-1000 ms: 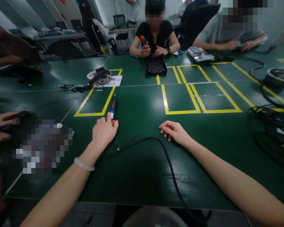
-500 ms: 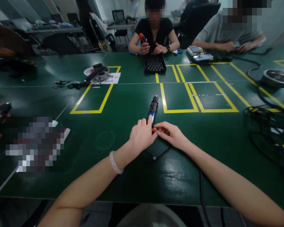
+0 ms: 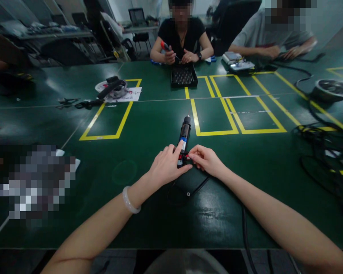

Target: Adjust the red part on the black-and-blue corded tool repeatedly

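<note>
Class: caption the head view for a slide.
Left hand on a black tool, right hand at a small red part.

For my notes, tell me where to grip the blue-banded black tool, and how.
Probably pinch the black tool around its dark barrel from above: it's slim, its metal tip points away, and the left hand touches its nearer part.

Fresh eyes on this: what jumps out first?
Probably the blue-banded, cylindrical black tool at centre, the left hand on it, the right hand at its near end. Then the yellow tape rectangles on the green table beyond the hands, and the tangled black cables at far right.
</note>
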Demonstrator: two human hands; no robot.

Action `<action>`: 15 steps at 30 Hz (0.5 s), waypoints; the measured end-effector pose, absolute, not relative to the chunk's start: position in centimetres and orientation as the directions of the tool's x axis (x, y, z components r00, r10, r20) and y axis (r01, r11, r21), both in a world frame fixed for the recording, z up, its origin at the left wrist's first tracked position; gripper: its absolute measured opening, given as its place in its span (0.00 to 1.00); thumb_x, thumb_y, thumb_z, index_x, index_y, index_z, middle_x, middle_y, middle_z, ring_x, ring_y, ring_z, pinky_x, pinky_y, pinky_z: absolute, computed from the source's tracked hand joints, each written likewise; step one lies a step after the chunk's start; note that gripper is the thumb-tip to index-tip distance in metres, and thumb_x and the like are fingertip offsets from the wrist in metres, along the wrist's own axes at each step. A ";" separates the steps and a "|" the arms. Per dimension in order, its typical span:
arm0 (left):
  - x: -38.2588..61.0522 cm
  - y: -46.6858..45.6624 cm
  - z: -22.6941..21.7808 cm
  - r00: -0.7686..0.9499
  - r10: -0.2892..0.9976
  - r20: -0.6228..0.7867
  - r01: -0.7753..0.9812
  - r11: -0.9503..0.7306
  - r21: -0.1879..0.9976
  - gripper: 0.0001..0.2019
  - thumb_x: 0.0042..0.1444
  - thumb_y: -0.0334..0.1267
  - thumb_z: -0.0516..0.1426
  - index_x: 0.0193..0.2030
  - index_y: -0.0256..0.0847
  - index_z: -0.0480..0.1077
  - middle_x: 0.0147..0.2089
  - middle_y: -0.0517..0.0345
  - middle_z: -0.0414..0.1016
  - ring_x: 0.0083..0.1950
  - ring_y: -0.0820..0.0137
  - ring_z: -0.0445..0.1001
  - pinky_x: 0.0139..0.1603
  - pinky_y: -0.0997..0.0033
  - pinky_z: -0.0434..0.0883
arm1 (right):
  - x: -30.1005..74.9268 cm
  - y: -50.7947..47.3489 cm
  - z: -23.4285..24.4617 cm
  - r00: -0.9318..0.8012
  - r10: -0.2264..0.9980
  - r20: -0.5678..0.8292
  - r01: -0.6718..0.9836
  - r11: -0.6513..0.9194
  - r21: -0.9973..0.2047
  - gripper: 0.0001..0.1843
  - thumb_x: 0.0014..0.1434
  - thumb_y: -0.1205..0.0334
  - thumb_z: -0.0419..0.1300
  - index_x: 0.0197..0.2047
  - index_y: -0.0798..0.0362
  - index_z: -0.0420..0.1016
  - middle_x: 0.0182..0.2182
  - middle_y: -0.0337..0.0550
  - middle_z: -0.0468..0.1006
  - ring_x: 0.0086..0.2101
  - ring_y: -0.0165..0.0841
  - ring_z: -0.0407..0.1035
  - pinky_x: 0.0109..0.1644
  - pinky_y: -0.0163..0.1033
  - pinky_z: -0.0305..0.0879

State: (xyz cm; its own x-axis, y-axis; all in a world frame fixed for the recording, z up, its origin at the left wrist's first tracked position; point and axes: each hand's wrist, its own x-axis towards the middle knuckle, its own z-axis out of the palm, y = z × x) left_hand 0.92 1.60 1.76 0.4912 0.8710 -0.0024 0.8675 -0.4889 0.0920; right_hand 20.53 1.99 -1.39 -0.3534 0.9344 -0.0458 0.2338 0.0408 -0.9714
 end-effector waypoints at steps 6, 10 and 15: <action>1.0 1.5 1.5 0.485 0.875 0.000 0.872 -0.483 0.080 0.38 0.63 0.59 0.49 0.74 0.42 0.46 0.49 0.45 0.67 0.49 0.57 0.69 0.45 0.61 0.68 | 20.3 2.1 -1.5 -0.407 0.898 -0.165 0.050 -0.158 -0.986 0.19 0.62 0.43 0.57 0.36 0.52 0.62 0.21 0.34 0.73 0.16 0.26 0.66 0.15 0.29 0.59; 1.0 1.5 1.7 0.496 0.868 -0.005 0.867 -0.495 0.063 0.36 0.65 0.59 0.47 0.74 0.44 0.47 0.49 0.46 0.66 0.49 0.58 0.69 0.45 0.62 0.68 | 20.5 2.0 -1.4 -0.444 0.887 -0.123 -0.016 -0.145 -0.989 0.18 0.60 0.46 0.61 0.39 0.53 0.66 0.22 0.33 0.72 0.19 0.25 0.66 0.17 0.29 0.62; 1.0 1.4 1.8 0.501 0.865 -0.011 0.864 -0.500 0.054 0.37 0.64 0.59 0.48 0.74 0.43 0.48 0.49 0.46 0.66 0.48 0.58 0.69 0.44 0.62 0.68 | 20.9 2.0 -1.7 -0.481 0.874 -0.077 -0.026 -0.102 -0.994 0.16 0.58 0.51 0.65 0.41 0.54 0.69 0.24 0.34 0.71 0.21 0.25 0.66 0.21 0.30 0.66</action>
